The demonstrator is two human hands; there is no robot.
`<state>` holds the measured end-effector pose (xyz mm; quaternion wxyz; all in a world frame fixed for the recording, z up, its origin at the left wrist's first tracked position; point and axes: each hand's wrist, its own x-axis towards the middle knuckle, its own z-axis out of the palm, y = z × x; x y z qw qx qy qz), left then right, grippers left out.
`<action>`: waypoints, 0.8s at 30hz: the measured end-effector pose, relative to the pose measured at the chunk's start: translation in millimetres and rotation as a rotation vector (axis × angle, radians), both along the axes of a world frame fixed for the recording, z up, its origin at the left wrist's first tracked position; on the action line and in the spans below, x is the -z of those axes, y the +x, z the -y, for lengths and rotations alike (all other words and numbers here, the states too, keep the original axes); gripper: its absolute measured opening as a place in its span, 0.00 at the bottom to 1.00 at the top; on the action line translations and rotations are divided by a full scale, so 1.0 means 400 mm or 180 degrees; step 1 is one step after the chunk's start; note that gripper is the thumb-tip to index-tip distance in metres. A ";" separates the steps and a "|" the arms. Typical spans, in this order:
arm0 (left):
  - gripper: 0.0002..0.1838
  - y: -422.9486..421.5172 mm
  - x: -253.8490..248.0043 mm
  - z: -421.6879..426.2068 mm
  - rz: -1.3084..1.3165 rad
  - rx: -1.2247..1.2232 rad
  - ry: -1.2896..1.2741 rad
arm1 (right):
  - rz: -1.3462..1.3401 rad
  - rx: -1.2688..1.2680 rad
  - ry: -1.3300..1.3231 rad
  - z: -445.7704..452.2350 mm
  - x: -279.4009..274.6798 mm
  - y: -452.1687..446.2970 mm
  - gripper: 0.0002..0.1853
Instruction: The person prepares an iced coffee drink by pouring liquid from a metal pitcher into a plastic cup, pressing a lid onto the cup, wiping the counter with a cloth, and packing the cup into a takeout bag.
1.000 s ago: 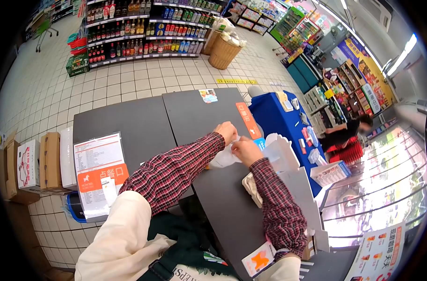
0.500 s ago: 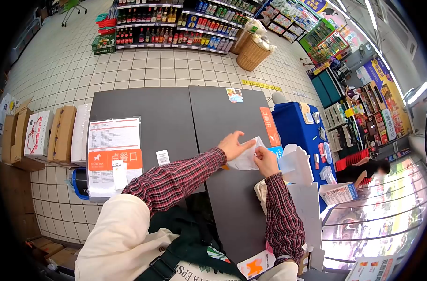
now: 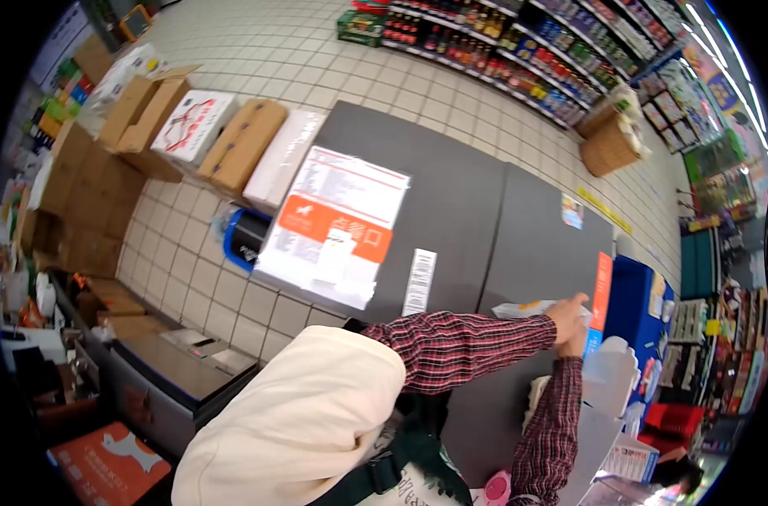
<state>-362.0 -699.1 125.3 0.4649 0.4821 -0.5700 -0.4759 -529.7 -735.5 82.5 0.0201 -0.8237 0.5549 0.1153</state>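
Observation:
A white, partly see-through bag [image 3: 523, 309] with an orange mark lies nearly flat above the grey counter [image 3: 439, 202]. My left hand [image 3: 565, 319] grips its right end. Close below, almost touching it, my right hand [image 3: 574, 341] is closed on the same end. The view is somewhat blurred and my fingers partly hide each other. An orange and blue strip [image 3: 601, 291] is stuck to the counter just beyond my hands. Right of my right wrist stands a translucent plastic container [image 3: 612, 375].
A printed sheet with an orange band [image 3: 338, 228] lies at the counter's left end, a white slip [image 3: 419, 282] nearer the middle. Cardboard boxes [image 3: 245, 139] stand on the floor to the left. A blue-covered table [image 3: 633, 299] adjoins the right side; drink shelves [image 3: 485, 51] stand behind.
My view has swung left, so the counter appears farther right and tilted. My hands have come closer together, and the bag, held up between them before, now stretches out left of them.

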 end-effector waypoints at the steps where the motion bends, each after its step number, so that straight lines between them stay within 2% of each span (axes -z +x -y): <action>1: 0.30 0.045 -0.022 -0.016 -0.0157 0.0135 0.0136 | -0.0203 0.0008 -0.0023 -0.006 0.012 0.015 0.21; 4: 0.32 0.230 -0.046 -0.098 -0.0937 0.0257 0.0493 | 0.0934 0.0533 -0.0116 -0.156 -0.215 0.087 0.16; 5: 0.31 0.307 -0.033 -0.138 -0.1354 0.0272 0.0655 | 0.1845 0.0576 -0.0775 -0.237 -0.273 0.149 0.13; 7: 0.20 0.473 0.071 -0.234 -0.0411 -0.0869 0.0045 | 0.2052 0.0594 -0.1298 -0.347 -0.359 0.207 0.11; 8: 0.18 0.572 0.107 -0.294 -0.0091 -0.1374 0.0421 | 0.2088 0.0968 -0.1248 -0.397 -0.377 0.212 0.10; 9: 0.18 0.663 0.228 -0.351 0.0130 -0.1986 0.0311 | 0.2092 0.0997 -0.1231 -0.434 -0.364 0.219 0.10; 11: 0.20 0.838 0.308 -0.474 0.1041 -0.2846 0.0963 | 0.2615 0.1351 -0.0950 -0.497 -0.327 0.243 0.09; 12: 0.21 0.909 0.327 -0.514 0.1826 -0.2754 0.1485 | 0.2663 0.1355 -0.0639 -0.515 -0.315 0.283 0.08; 13: 0.26 0.945 0.336 -0.534 0.2127 -0.2677 0.1992 | 0.2711 0.1366 -0.0338 -0.523 -0.298 0.318 0.08; 14: 0.28 0.963 0.335 -0.534 0.2321 -0.2595 0.2487 | 0.2877 0.1165 -0.0166 -0.525 -0.261 0.354 0.06; 17: 0.25 0.971 0.349 -0.521 0.2536 -0.2095 0.2899 | 0.2912 0.0498 0.0091 -0.530 -0.249 0.484 0.06; 19: 0.20 0.990 0.422 -0.541 0.2462 -0.1973 0.2755 | 0.2904 0.0242 0.0072 -0.530 -0.253 0.545 0.07; 21: 0.19 1.018 0.484 -0.565 0.2381 -0.1835 0.2368 | 0.2869 0.0199 0.0046 -0.534 -0.249 0.582 0.09; 22: 0.18 1.007 0.455 -0.574 0.2029 -0.2121 0.2196 | 0.2822 0.0193 0.0039 -0.535 -0.243 0.593 0.09; 24: 0.20 1.031 0.517 -0.590 0.1858 -0.2114 0.1918 | 0.2880 0.0207 -0.0004 -0.547 -0.205 0.604 0.08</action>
